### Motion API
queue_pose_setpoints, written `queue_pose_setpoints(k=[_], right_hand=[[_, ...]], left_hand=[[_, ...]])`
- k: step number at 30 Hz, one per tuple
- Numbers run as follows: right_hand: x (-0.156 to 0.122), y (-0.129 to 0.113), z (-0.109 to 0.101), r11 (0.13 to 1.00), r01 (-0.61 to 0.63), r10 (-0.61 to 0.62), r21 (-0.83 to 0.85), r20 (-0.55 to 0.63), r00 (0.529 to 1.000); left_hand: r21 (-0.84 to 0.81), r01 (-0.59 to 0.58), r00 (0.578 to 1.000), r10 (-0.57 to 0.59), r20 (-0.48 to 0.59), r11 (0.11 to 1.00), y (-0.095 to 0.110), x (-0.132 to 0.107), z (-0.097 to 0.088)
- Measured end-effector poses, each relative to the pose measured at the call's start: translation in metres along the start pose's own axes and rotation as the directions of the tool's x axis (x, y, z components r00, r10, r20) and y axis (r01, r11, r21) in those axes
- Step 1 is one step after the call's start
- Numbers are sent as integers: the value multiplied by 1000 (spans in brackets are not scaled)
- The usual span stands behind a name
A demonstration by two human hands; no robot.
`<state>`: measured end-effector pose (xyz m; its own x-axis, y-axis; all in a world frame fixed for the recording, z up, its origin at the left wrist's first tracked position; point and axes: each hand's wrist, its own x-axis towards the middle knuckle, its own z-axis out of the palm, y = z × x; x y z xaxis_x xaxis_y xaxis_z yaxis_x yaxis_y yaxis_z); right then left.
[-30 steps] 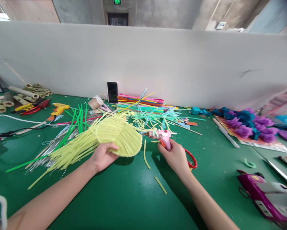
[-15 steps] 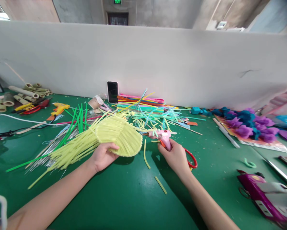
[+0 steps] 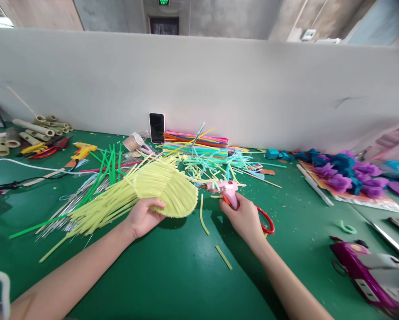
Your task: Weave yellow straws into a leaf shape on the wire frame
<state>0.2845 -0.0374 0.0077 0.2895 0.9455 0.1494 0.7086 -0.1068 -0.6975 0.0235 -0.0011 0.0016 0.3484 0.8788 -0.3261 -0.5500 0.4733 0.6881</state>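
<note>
Pinched by its lower left edge, a rounded yellow panel of pipe cleaners laid side by side (image 3: 167,189) is in my left hand (image 3: 147,218), thumb on top. My right hand (image 3: 242,218) is wrapped round the handle of a pink glue gun (image 3: 229,191), whose tip points left at the panel's right edge. Whether tip and edge touch, I cannot tell. Under my right hand show the red handles of a pair of scissors (image 3: 268,221). A heap of long yellow pipe cleaners (image 3: 102,211) lies left of the panel. Two short yellow offcuts (image 3: 203,215) rest between my hands.
Behind the panel are multicoloured pipe cleaners (image 3: 199,144) and a phone (image 3: 157,128) leaning on the partition. A yellow glue gun (image 3: 82,151), pliers (image 3: 49,149) and bamboo pieces (image 3: 39,129) lie left. Purple flowers (image 3: 341,182) and a magenta power strip (image 3: 359,271) are right.
</note>
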Motion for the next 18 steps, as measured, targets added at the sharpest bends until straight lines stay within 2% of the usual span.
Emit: queue_pose_setpoints(k=[18], right_hand=[[0,2,1,1000,6,-6,-10,-6,1000]], left_hand=[[-24,1,1000,-1,6,1000,0,1,-1]])
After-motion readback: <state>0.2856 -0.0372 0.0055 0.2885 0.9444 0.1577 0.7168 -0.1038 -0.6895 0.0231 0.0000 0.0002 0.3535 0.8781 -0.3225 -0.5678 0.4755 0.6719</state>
